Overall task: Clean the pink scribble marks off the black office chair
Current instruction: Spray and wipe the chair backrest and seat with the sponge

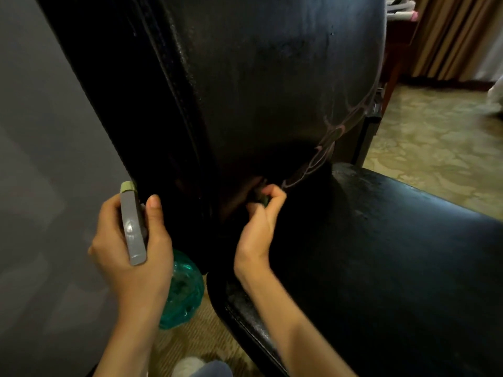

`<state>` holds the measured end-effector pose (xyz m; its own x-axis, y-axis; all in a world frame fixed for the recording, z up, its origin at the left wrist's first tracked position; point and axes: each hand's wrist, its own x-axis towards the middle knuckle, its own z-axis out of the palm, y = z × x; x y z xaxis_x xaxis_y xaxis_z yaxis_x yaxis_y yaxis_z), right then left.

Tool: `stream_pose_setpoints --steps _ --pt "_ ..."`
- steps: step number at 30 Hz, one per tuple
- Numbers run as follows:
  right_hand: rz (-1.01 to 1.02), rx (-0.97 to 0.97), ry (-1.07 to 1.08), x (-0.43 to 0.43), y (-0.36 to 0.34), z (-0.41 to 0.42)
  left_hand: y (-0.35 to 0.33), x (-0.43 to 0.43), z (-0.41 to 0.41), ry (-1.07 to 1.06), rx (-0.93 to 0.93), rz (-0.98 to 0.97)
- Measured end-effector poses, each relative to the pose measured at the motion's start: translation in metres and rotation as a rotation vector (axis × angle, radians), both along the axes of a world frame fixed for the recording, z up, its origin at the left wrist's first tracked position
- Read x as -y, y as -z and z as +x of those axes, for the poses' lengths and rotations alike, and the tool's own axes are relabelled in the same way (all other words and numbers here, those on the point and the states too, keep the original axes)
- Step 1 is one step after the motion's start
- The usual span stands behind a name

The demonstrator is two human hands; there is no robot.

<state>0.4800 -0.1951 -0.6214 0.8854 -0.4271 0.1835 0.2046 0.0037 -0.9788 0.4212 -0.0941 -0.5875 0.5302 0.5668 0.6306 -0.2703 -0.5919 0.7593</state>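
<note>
The black office chair (272,77) fills the view, its backrest upright and its seat (394,254) at lower right. Pink scribble marks (330,142) run in loops down the right side of the backrest toward the seat crease. My left hand (130,246) grips a spray bottle by its grey trigger head (133,227); the teal bottle body (182,289) hangs below. My right hand (258,221) pinches a small dark object (260,197), too dim to identify, against the backrest at the lower end of the marks.
A grey wall (40,159) stands close on the left. Patterned carpet (435,145) spreads to the right, with brown curtains (449,36) and a wooden table (397,50) behind the chair. A metal armrest bracket (374,110) sits at the backrest's right edge.
</note>
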Motion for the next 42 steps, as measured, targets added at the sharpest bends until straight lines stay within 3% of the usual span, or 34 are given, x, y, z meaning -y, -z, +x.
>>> stream_pose_setpoints --steps 3,5,9,13,16,19,28,33,35,37,40,42 --pt "-0.106 0.099 -0.121 0.003 0.013 -0.023 0.001 0.000 0.001 0.004 -0.003 -0.016" --pt "-0.069 0.123 -0.128 0.016 0.011 -0.022 0.001 -0.001 0.001 0.019 -0.002 -0.026" --pt "0.146 0.028 0.070 0.053 0.006 0.015 0.000 -0.001 0.000 0.041 0.001 -0.019" --pt "0.002 -0.113 0.209 0.088 0.009 0.068 0.001 -0.001 0.000 0.022 0.007 -0.005" --pt "-0.111 -0.192 0.159 0.085 0.016 0.094 0.001 0.000 0.001 0.001 0.008 -0.014" --pt "-0.049 -0.160 0.108 0.066 0.021 0.098 0.000 0.003 0.000 0.005 -0.001 -0.012" --pt "-0.189 -0.014 -0.152 0.033 0.038 0.030 0.006 -0.003 0.002 -0.024 -0.039 0.003" --pt "-0.070 -0.109 0.270 0.072 0.014 0.062 0.005 -0.003 0.002 -0.019 -0.047 -0.017" --pt "-0.150 -0.162 0.307 0.088 0.014 0.085 0.005 -0.002 0.001 -0.022 -0.053 -0.017" --pt "-0.266 -0.205 0.209 0.094 0.023 0.101 0.007 -0.003 0.001 -0.029 -0.059 -0.030" --pt "-0.455 -0.152 0.167 0.076 0.039 0.104 0.011 -0.005 0.004 -0.028 -0.061 -0.034" --pt "-0.470 -0.117 0.158 0.063 0.046 0.095 0.012 -0.006 0.006 -0.029 -0.047 -0.032"
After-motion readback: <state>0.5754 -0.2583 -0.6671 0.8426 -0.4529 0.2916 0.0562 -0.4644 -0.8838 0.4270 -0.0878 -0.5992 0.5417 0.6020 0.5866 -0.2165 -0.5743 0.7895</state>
